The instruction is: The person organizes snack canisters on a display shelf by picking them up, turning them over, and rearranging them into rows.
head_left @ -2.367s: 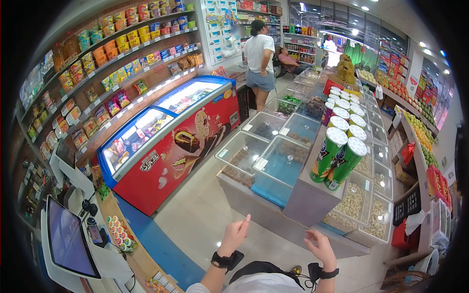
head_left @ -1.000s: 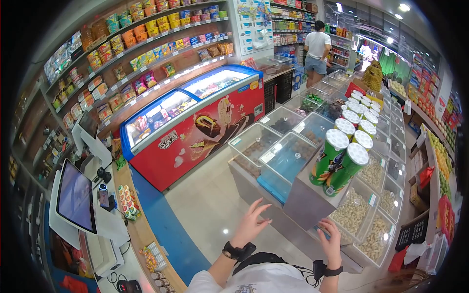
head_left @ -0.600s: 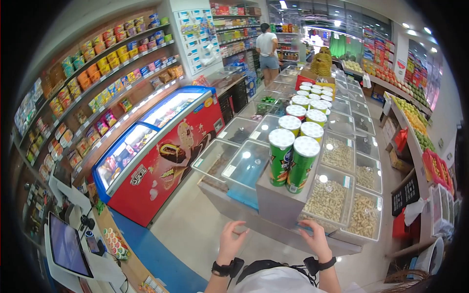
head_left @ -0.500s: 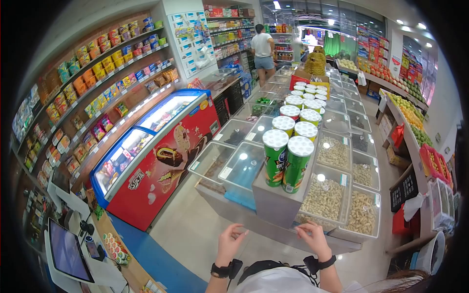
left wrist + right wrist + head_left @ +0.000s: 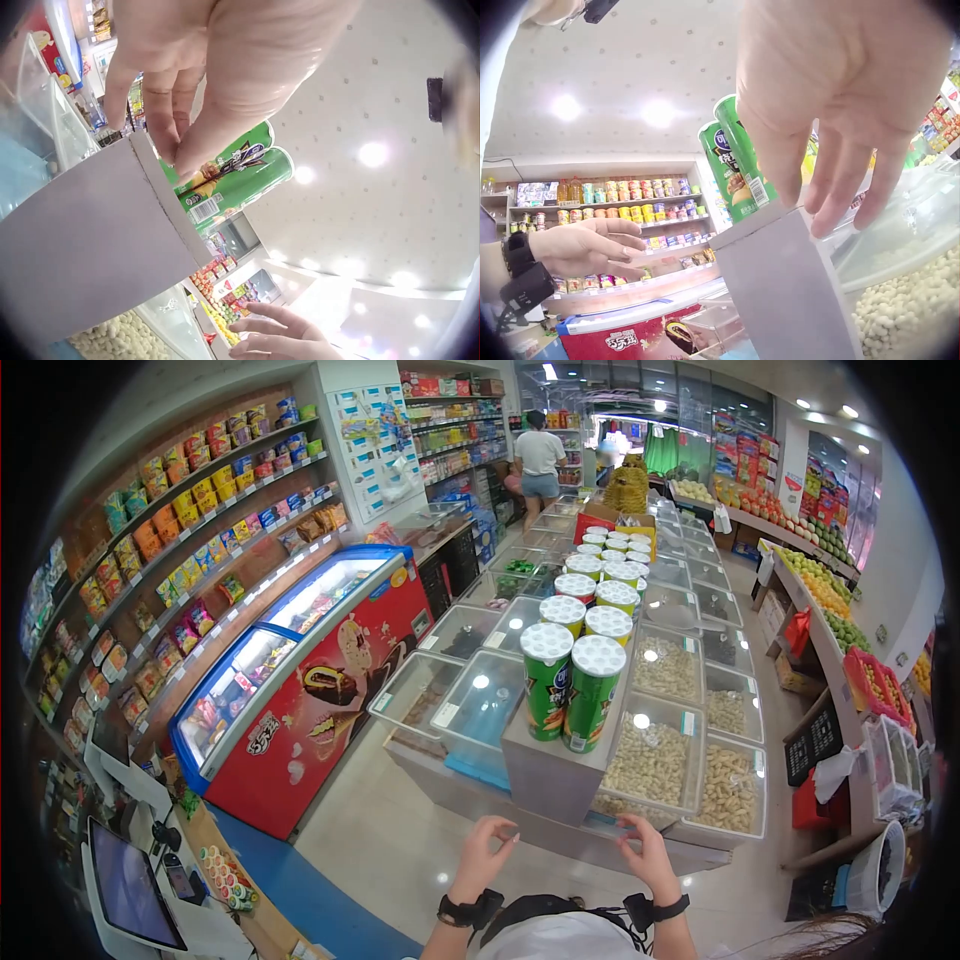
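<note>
In the head view my left hand (image 5: 482,860) hangs in the air over the floor, fingers loosely bent, holding nothing. My right hand (image 5: 648,860) is held level with it, also empty, below the peanut bins (image 5: 652,755). Both are in front of the grey stand (image 5: 550,775), which bears green snack cans (image 5: 593,695) with white lids. In the left wrist view the fingers of my left hand (image 5: 202,75) overlap the green can (image 5: 244,184) in the picture. The right wrist view shows my right hand (image 5: 840,97) with fingers hanging down, and the cans (image 5: 742,157) behind it.
A red ice cream freezer (image 5: 310,710) stands at the left, below shelves of packaged snacks (image 5: 190,510). A monitor (image 5: 128,880) is at the lower left. Clear-lidded bins (image 5: 500,695) flank the stand. Fruit racks (image 5: 830,600) line the right. A person in a white shirt (image 5: 540,453) stands at the back.
The head view has swung, so the stand and cans sit further left than half a second ago. Both hands remain low and empty, their fingers slightly shifted. The person at the back has turned somewhat.
</note>
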Tool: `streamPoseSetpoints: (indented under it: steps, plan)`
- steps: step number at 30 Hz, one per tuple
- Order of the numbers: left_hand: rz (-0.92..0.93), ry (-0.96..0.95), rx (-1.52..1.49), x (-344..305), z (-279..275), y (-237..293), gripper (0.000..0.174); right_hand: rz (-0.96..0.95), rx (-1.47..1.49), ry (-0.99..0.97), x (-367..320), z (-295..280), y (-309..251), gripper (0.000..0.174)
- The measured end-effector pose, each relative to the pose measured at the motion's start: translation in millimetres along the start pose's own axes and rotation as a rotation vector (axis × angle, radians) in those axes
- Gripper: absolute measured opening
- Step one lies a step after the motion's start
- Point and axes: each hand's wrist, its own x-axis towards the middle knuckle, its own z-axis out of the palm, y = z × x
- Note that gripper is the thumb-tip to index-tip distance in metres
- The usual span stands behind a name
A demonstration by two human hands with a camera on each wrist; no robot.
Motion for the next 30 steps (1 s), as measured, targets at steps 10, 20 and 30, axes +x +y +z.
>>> streamPoseSetpoints:
  steps: [10,20,30]
  plan:
    - [-0.185,-0.300,0.023,-0.6,-3.6,-37.7,0.028,-0.007,-0.081,-0.140,-6.3,7.0,-8.2,0.024]
    - [0.139,-0.227,-0.057,14.7,9.4,-24.2,0.020,0.033,-0.093,-0.043,-19.9,12.1,-8.4,0.021]
    - [-0.204,-0.464,-0.089,15.9,9.7,2.0,0.027,0.053,-0.082,-0.024,-27.7,10.7,-5.6,0.020]
